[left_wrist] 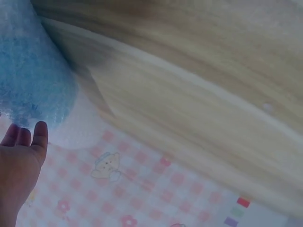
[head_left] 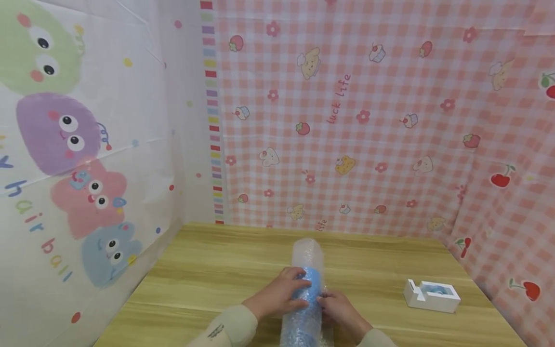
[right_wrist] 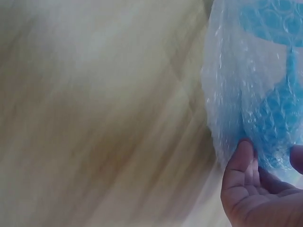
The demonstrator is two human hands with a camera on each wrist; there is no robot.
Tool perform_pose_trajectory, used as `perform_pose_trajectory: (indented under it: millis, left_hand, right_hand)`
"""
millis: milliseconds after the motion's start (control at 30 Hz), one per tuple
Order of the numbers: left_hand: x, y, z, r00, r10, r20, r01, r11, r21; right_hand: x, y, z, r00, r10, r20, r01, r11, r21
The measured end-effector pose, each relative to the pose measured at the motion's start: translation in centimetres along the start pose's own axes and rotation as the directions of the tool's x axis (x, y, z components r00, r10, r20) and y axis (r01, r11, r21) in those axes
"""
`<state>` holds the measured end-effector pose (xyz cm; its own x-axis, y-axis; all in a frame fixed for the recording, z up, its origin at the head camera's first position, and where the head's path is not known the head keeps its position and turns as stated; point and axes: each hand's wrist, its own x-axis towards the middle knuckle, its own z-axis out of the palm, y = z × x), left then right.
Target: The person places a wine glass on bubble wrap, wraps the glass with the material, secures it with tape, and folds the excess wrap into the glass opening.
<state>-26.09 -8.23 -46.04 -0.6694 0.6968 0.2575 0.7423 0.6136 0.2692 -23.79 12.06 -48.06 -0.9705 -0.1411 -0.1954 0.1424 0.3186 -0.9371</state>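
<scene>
A long roll of clear bubble wrap [head_left: 309, 250] lies lengthwise on the table, wrapped around a blue thing [head_left: 313, 277] whose kind I cannot tell. My left hand [head_left: 279, 291] rests on the roll from its left side, the fingers spread over the top. In the left wrist view, the straight fingertips of the left hand [left_wrist: 23, 153] touch the wrap. On the other side, my right hand [head_left: 342, 311] pinches the wrap low along its right edge. The right wrist view shows the bubble wrap [right_wrist: 220, 85] hanging in loose layers above the right hand [right_wrist: 255, 189].
A white tape dispenser [head_left: 431, 298] with a roll of bluish tape stands to the right on the wood-grain table [head_left: 225, 255]. Behind the table hangs a pink checked curtain [head_left: 347, 140], and a white sheet with cartoon figures [head_left: 143, 96] covers the left side.
</scene>
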Motion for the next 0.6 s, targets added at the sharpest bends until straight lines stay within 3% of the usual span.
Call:
perform_pose_trajectory:
  millis: [267,400,500,600]
  left_hand:
    - [0.5,0.5,-0.2,0.999,0.042,0.029,-0.044,0.997,0.07]
    - [0.7,0.6,-0.1,0.999,0.037,0.037,-0.04,0.996,0.074]
    - [0.8,0.6,-0.1,0.998,0.041,0.039,-0.044,0.995,0.094]
    - [0.9,0.6,0.0,0.998,0.052,0.037,-0.057,0.99,0.127]
  right_hand:
    - [0.0,-0.4,-1.3,0.992,-0.062,-0.107,0.04,0.979,-0.201]
    - [0.2,-0.5,-1.6,0.986,-0.088,-0.139,0.037,0.942,-0.333]
    - [0.5,0.0,-1.5,0.977,-0.152,-0.148,0.079,0.909,-0.41]
    - [0.5,0.6,-1.1,0.967,-0.209,-0.147,0.128,0.894,-0.43]
